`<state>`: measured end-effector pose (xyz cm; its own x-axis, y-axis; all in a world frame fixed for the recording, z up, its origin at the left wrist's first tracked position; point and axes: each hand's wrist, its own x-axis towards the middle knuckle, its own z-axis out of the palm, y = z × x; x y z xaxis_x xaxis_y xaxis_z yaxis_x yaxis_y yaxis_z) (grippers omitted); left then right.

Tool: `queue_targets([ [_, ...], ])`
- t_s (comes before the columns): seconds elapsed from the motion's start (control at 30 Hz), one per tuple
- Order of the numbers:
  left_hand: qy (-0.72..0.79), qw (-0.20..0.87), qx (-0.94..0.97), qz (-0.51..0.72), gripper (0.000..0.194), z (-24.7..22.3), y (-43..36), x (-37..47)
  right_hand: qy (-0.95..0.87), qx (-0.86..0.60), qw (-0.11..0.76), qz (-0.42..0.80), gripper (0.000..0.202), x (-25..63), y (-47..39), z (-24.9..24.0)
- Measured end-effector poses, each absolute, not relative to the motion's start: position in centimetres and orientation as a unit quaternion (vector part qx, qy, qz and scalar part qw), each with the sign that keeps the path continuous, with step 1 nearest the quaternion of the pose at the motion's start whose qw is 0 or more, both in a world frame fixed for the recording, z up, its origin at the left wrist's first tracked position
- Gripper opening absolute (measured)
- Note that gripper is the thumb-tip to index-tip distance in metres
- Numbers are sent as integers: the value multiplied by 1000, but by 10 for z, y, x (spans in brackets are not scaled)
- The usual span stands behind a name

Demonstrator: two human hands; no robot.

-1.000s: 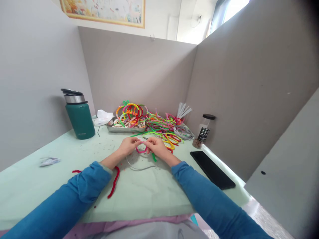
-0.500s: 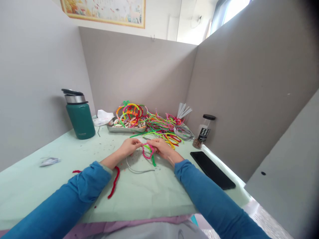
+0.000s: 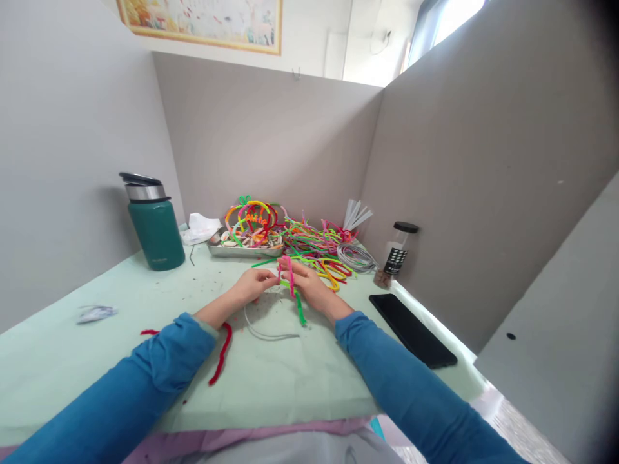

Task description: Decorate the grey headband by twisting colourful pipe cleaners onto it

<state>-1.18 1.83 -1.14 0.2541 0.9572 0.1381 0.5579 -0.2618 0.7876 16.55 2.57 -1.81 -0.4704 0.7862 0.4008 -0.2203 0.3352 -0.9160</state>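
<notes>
Above the middle of the pale green table [image 3: 120, 303], the left hand [image 3: 254, 284] and right hand [image 3: 305, 283] both pinch a fuzzy pink-and-green pipe cleaner [image 3: 290, 283]. Its long axis runs near to far, pink loop tipped up and away, green tail toward the person. Twisting likely goes best with both pinches close together.

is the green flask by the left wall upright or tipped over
Upright. The green flask stands on its base on the table, steel collar and dark lid on top, apart from both hands.
</notes>
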Motion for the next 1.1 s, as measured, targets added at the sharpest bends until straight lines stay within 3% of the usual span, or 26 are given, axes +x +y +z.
queue_targets([
  [0.27,517,318,732,309,41,-10,15,-10,-645,-246,481,541,42,168,25,-15],
  [0.43,526,313,734,294,45,-7,12,-8,-755,-315,405,407,36,169,21,-16],
  [0.6,522,298,745,290,45,-6,12,-7,-792,-340,391,322,38,166,27,-24],
  [1.1,507,325,745,286,44,-8,12,-9,-823,-351,374,244,19,164,27,-25],
])
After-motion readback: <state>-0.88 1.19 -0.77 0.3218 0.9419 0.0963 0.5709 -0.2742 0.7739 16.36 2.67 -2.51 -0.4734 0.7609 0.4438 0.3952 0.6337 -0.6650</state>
